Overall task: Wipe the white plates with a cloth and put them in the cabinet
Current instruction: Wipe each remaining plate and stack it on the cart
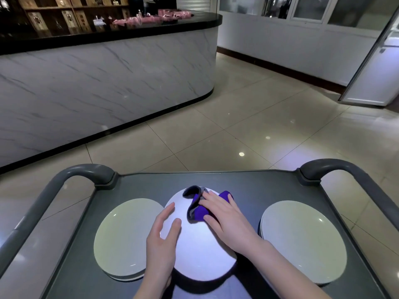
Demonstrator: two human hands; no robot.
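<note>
Head: ctr plate (pixel 194 247) under flat L hand (pixel 160 240), flat R hand (pixel 224 216) on cloth (pixel 197 212)

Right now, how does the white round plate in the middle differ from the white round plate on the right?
The left hand and the right hand, pressing a purple cloth, rest on the middle plate; the right plate is untouched. The middle plate looks raised, casting a shadow; the right plate lies flat. Both are round and white.
</note>
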